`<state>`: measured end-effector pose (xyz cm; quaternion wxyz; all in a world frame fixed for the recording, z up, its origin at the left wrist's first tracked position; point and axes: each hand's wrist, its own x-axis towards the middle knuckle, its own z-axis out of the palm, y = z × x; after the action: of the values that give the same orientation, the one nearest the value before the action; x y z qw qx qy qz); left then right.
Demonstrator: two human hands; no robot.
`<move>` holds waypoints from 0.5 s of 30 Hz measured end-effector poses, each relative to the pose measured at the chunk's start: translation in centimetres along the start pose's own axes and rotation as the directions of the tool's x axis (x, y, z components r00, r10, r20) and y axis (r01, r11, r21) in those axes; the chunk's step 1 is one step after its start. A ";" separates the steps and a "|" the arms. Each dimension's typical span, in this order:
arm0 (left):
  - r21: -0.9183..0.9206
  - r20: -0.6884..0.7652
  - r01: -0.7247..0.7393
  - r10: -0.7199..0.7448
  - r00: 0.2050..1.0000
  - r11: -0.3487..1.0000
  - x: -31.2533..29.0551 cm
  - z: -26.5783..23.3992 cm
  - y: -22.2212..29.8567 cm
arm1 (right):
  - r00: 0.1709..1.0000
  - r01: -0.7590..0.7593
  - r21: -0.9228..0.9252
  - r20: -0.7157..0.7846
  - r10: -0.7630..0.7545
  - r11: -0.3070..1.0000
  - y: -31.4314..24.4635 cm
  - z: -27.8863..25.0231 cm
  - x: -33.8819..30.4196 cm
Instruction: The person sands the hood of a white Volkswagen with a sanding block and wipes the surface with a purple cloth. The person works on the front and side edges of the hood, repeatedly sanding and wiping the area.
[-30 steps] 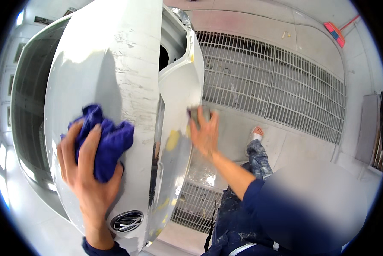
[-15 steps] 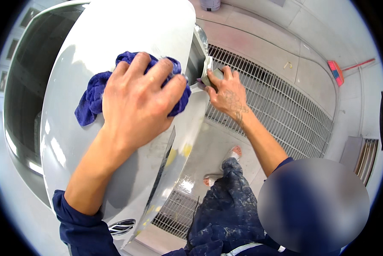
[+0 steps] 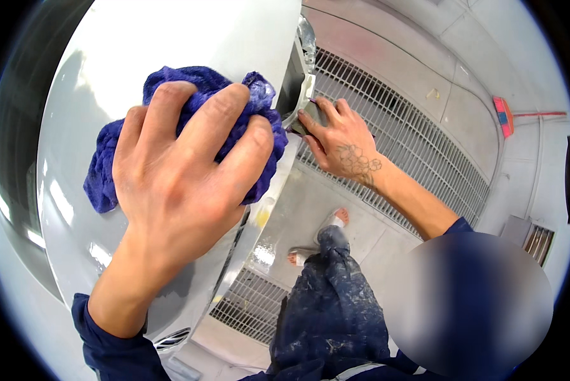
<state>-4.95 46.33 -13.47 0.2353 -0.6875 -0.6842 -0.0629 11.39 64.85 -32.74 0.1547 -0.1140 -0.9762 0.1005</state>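
My left hand (image 3: 177, 171) presses a crumpled blue cloth (image 3: 107, 171) flat against the white car hood (image 3: 183, 38), fingers spread over the cloth. My right hand (image 3: 339, 136) is at the hood's right edge, fingers closed on a small grey sanding pad (image 3: 307, 117) held against the front corner panel (image 3: 269, 209). The panel below shows yellowish filler patches. Both forearms come up from dark blue sleeves.
A metal floor grating (image 3: 412, 140) runs along the right of the car, with another grating (image 3: 250, 308) below. My paint-spattered trousers and a foot (image 3: 339, 219) stand beside the bumper. A red broom head (image 3: 502, 114) lies far right. A chrome emblem (image 3: 170, 340) shows low on the car.
My left hand swept the blue cloth up the hood from near the emblem and now sits closer to the camera. My right hand moved up from the side panel to the hood's corner.
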 end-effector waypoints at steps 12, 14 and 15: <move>0.035 0.013 -0.022 0.021 1.000 0.999 0.4 -0.1 0.1 | 0.994 0.012 -0.024 -0.106 -0.014 1.000 2.8 -0.1 1.2; 0.023 0.019 -0.025 0.025 1.000 0.999 0.3 0.0 0.1 | 0.995 0.065 0.035 -0.080 -0.062 0.997 1.4 0.2 -0.3; 0.014 0.019 -0.021 0.021 1.000 1.000 0.1 0.1 0.1 | 0.993 0.098 0.066 -0.074 -0.093 0.993 0.7 0.2 -0.4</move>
<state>-4.83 46.44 -13.54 0.2343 -0.6934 -0.6797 -0.0490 11.86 65.41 -33.16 0.1976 -0.0653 -0.9704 0.1226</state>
